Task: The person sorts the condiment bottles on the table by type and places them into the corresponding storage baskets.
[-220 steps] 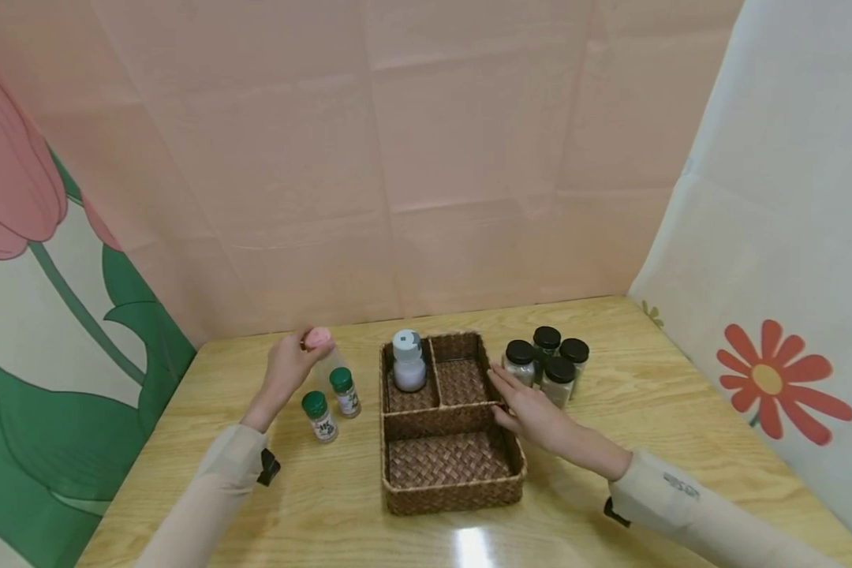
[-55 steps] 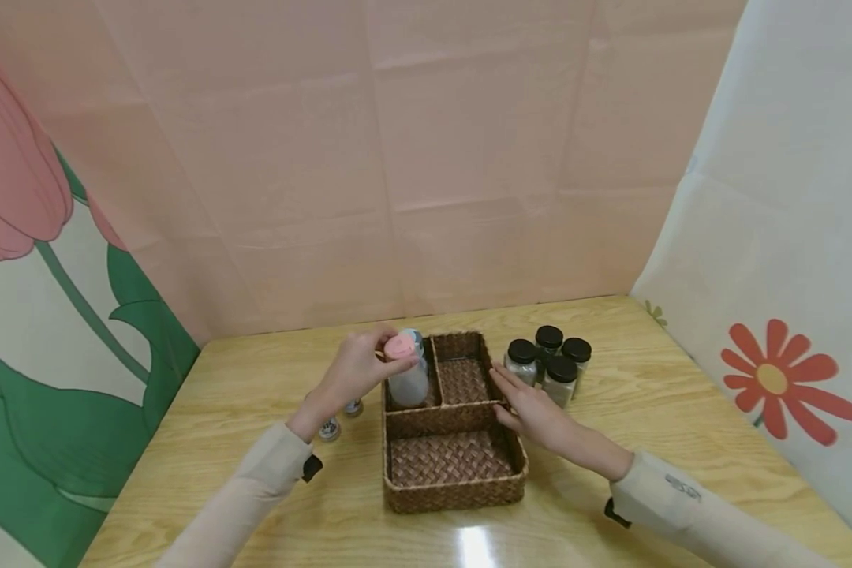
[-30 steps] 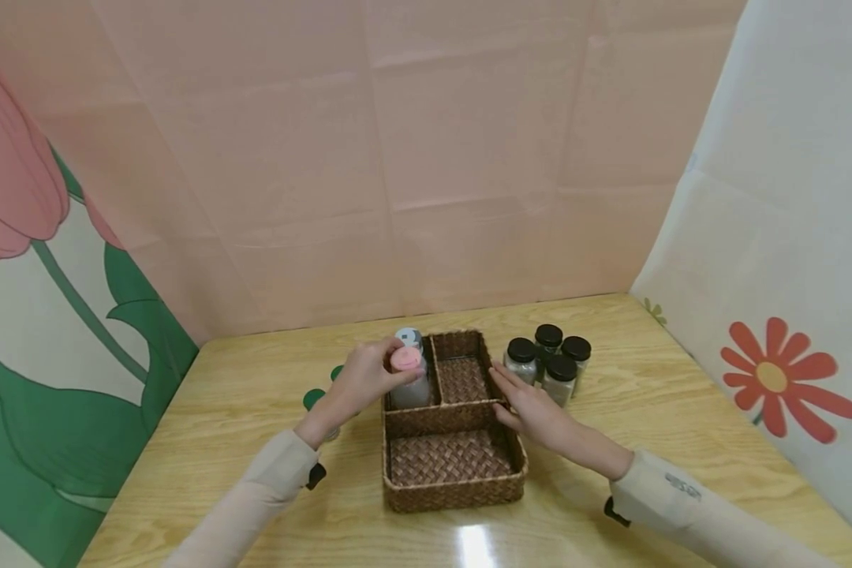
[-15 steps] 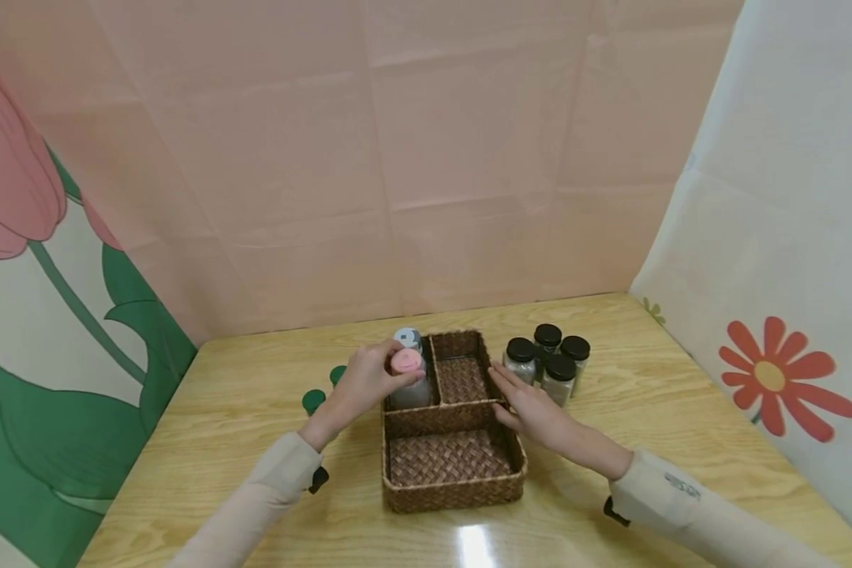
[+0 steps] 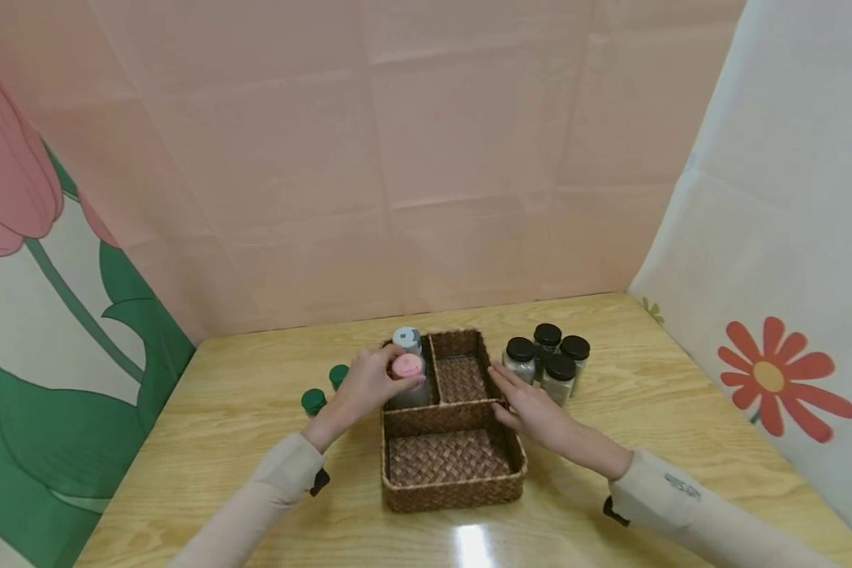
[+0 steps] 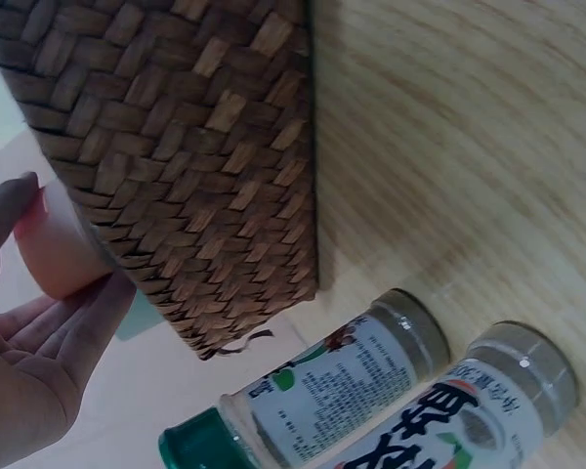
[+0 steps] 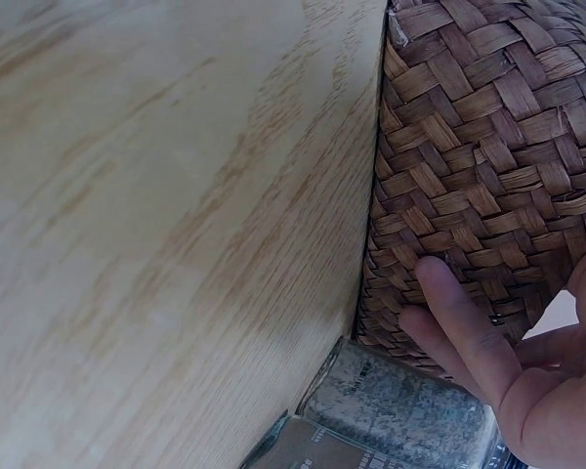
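Note:
My left hand (image 5: 365,383) pinches the pink cap of a bottle (image 5: 408,365) between thumb and fingers. That bottle stands upright in the back left compartment of a brown woven basket (image 5: 454,497), in front of a bottle with a pale blue cap (image 5: 406,338). The basket wall hides its lower part in the left wrist view. With fingers extended, my right hand (image 5: 536,414) rests against the basket's right outer wall; the right wrist view shows two fingertips (image 7: 435,278) touching the weave.
Two green-capped seasoning shakers (image 5: 314,401) stand left of the basket, partly behind my left hand; their labels (image 6: 342,381) show in the left wrist view. Several black-lidded glass jars (image 5: 558,369) cluster close to the basket's right side. A pink sheet hangs behind the table.
My left hand carried the pink-capped bottle from the table's left into the back left compartment, then lowered it slightly. The right hand has stayed at the basket's side.

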Motion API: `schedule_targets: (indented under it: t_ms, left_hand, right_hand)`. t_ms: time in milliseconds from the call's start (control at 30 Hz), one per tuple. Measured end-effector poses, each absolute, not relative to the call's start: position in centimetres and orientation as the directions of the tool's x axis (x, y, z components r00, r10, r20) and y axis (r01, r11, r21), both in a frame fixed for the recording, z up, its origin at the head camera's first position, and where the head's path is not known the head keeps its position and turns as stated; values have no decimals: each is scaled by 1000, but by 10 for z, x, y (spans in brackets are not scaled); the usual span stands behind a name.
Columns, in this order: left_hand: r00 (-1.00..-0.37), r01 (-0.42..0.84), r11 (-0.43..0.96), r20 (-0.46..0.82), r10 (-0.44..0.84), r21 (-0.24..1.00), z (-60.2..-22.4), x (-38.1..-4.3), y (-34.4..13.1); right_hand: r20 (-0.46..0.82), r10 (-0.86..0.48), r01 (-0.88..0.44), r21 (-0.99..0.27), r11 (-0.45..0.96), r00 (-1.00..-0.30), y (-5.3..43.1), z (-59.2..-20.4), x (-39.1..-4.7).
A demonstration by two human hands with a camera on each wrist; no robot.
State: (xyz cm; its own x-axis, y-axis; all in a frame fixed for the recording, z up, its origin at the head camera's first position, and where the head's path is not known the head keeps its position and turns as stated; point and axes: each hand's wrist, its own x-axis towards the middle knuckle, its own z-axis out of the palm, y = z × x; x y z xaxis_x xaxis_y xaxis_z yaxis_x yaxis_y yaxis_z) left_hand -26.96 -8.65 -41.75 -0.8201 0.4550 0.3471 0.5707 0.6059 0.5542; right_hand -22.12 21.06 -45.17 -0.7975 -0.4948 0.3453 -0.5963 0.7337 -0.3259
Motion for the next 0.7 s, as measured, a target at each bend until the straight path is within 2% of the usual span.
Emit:
schedule_targets:
  t_ms: [700]
  left_hand:
    - [-855,514,620,297,425,594,-426,-268,-82]
  right_hand:
    - [347,-490,-594,-347,725,-800,209,-449,-220]
